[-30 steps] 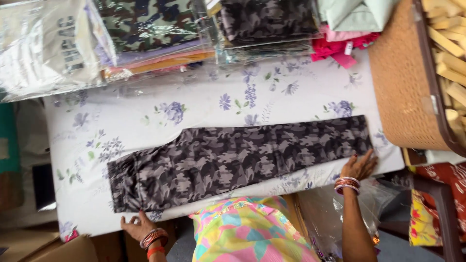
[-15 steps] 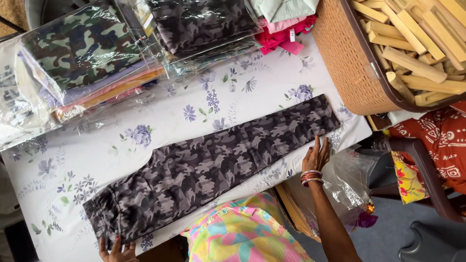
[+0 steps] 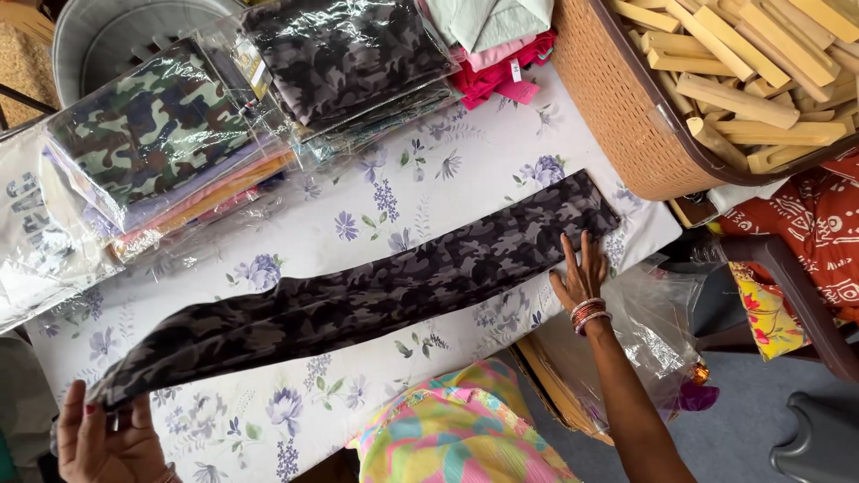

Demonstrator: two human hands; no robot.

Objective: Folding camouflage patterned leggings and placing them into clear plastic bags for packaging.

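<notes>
A long dark grey camouflage garment [image 3: 376,291] lies folded lengthwise across a table covered in a white cloth with purple flowers [image 3: 429,192]. My left hand [image 3: 107,438] pinches the garment's left end and lifts it a little off the cloth. At the other end, my right hand [image 3: 582,273] lies flat with fingers spread, pressing the garment's edge near the table's right side. Bangles circle my right wrist.
Stacks of folded clothes in clear plastic bags [image 3: 161,152] fill the back of the table, with pink and pale green folded cloth [image 3: 501,54] beside them. A brown woven basket [image 3: 626,116] of wooden sticks stands at the right. A clear plastic bag [image 3: 644,331] hangs below the table edge.
The view has shifted and tilted. My left hand has lifted the garment's left end off the cloth. My right hand stays pressed on the right end.
</notes>
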